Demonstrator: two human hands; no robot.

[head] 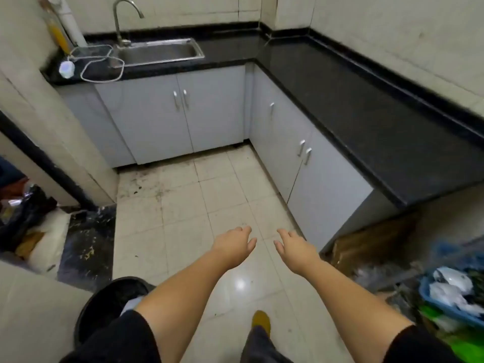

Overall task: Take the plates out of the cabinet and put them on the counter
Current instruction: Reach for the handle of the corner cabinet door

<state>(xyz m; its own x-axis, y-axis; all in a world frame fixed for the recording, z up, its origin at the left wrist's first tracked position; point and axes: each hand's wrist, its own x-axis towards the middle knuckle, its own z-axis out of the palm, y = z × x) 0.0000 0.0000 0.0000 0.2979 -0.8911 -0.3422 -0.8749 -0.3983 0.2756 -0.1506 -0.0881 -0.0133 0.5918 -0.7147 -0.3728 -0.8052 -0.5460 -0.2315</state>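
Right hand (294, 248) and left hand (235, 244) hang spread and empty; I judge the shut cabinet doors (305, 153) at one o'clock, nearer my right.

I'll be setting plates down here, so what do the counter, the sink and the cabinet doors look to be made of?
Counter: dark polished stone, probably granite; speckled and glossy. Sink: stainless steel, going by its brushed silver sheen. Cabinet doors: smooth pale grey laminate or painted board, matte, with metal handles; all shut.
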